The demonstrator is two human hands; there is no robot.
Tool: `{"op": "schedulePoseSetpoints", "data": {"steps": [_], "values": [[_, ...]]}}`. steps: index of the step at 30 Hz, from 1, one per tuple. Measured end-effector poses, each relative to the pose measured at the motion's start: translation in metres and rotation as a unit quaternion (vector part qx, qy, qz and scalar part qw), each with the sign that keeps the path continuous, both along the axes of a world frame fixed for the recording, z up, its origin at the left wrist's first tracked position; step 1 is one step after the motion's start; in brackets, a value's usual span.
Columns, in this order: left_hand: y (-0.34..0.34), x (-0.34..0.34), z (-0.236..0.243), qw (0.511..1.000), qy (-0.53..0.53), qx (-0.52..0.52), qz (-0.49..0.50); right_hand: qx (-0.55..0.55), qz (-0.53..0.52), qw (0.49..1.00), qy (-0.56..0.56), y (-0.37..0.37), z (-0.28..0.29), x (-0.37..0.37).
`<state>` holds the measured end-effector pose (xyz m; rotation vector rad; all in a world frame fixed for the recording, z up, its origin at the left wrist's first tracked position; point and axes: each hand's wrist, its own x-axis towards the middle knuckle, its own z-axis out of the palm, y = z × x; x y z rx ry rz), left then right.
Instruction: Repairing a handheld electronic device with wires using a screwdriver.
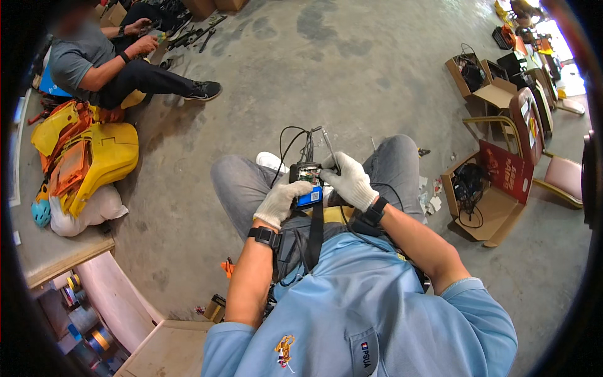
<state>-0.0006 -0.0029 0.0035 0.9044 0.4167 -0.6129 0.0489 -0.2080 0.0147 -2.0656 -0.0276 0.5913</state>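
Between my knees is a small black electronic box [306, 170], open at the top with its circuit board showing. A blue block with a white label [309, 197] is at its near end. My left hand [282, 202], in a white knit glove, is closed on the box's left and near side. Gloved the same way, my right hand [350, 182] is at the box's right edge with bent fingers. A thin metal rod-like tool [329, 143] slants up from its fingers; its exact kind is unclear. Black cables [290, 139] loop out past the far end.
To the right, an open cardboard box [483, 229] contains black cables, with a chair [561, 179] beside it. Orange and yellow plastic shells [103, 157] are piled at the left, near a seated person [94, 69]. A wooden cabinet [166, 345] stands at the lower left.
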Motion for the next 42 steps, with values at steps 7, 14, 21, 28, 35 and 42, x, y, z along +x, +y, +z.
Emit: {"op": "schedulePoseSetpoints", "data": {"steps": [7,14,21,28,35,42], "values": [[-0.003,0.000,0.009,1.000,0.009,0.026,0.001,0.000,-0.035,0.999,-0.009,-0.002,-0.002,0.003],[0.003,0.002,-0.001,0.999,-0.008,0.003,-0.046,0.043,0.021,0.995,0.088,-0.009,0.014,0.012],[0.003,0.003,0.004,0.997,-0.033,-0.007,-0.070,0.009,0.060,0.993,0.106,-0.011,0.027,0.021],[0.003,0.003,0.007,0.997,-0.011,-0.001,-0.076,0.000,0.051,0.994,0.100,-0.008,0.025,0.017],[0.001,0.004,0.005,1.000,-0.004,0.013,-0.015,0.085,0.010,0.990,0.110,-0.006,0.017,0.016],[0.000,0.003,0.013,1.000,0.023,-0.012,-0.004,0.085,0.007,0.984,0.158,-0.008,0.020,0.013]]}}
